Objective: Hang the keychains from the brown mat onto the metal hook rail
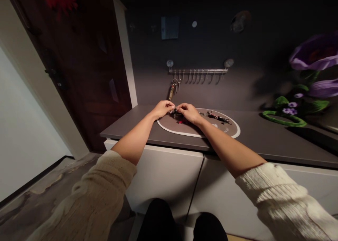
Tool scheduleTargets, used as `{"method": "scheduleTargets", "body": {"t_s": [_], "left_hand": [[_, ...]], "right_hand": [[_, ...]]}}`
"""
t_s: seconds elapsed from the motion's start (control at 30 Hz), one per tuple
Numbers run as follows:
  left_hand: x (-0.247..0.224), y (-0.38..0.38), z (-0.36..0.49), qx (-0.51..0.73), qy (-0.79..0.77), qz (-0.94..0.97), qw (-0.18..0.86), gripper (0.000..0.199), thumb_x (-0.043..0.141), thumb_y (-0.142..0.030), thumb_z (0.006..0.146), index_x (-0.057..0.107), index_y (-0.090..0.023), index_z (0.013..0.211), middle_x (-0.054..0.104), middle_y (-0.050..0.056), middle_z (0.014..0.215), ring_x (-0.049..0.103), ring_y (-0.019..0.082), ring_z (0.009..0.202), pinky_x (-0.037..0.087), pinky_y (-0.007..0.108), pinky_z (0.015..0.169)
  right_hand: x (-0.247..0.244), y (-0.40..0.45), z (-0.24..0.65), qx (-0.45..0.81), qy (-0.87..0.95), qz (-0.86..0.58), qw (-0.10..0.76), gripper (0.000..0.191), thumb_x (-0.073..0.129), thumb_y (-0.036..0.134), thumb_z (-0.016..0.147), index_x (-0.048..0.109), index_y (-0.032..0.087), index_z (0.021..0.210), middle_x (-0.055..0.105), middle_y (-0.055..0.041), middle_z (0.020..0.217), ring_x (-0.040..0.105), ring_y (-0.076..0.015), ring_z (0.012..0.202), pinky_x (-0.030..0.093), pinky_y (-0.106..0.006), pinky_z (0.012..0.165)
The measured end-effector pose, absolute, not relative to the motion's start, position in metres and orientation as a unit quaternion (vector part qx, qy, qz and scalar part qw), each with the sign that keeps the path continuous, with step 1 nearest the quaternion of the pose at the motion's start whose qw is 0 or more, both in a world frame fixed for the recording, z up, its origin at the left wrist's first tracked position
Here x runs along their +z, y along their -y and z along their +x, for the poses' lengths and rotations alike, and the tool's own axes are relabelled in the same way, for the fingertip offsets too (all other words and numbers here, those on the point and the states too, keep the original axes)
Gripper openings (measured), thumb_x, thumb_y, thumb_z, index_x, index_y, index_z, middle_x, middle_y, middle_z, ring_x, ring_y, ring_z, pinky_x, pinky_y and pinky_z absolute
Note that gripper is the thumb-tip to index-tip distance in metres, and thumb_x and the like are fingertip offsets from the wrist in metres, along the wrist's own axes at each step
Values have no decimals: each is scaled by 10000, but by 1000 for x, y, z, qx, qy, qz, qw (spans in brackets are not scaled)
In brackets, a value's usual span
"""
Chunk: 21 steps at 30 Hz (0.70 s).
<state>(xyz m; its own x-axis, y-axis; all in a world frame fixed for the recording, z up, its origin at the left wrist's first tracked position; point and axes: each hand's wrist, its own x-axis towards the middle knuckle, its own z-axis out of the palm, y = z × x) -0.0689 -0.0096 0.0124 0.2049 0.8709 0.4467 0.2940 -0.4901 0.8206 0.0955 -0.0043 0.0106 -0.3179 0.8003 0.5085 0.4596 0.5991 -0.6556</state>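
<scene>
Both hands meet over the left part of a brown oval mat with a white rim (179, 132). My left hand (164, 109) and my right hand (188, 112) pinch a small bunch of keys (175, 111) between their fingertips. A small red item (180, 122) lies just below the bunch, partly in the shadow of my right hand. More keys and dark metal pieces (218, 117) are spread on the right part of the mat. The fine details of the held bunch are too small to tell.
A clear hook rail (198, 71) is fixed to the dark wall, with keys and a patterned tag (171, 91) on its left hooks. Purple flowers with a green ring-shaped base (283, 118) stand at the right of the grey counter (264, 142). A dark door (76, 57) is at the left.
</scene>
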Motion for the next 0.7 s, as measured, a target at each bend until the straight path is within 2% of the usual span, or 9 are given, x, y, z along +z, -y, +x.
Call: {"method": "scheduleTargets", "body": {"t_s": [0.4,0.7], "left_hand": [[10,5,-68,496,-380,694,358,243,642,-270,672,618,-86,828,585,5,631,499,56,533,410,220,574],[13,12,-63,508,-376,678,375,242,624,-216,685,610,-84,888,604,12,665,499,56,547,419,222,588]], "right_hand": [[4,-9,102,251,772,-350,468,153,581,286,724,634,144,745,624,-17,715,537,-109,642,464,-281,691],[3,-12,104,280,761,-327,485,196,564,330,714,603,141,747,580,2,678,492,-86,611,423,-216,612]]}}
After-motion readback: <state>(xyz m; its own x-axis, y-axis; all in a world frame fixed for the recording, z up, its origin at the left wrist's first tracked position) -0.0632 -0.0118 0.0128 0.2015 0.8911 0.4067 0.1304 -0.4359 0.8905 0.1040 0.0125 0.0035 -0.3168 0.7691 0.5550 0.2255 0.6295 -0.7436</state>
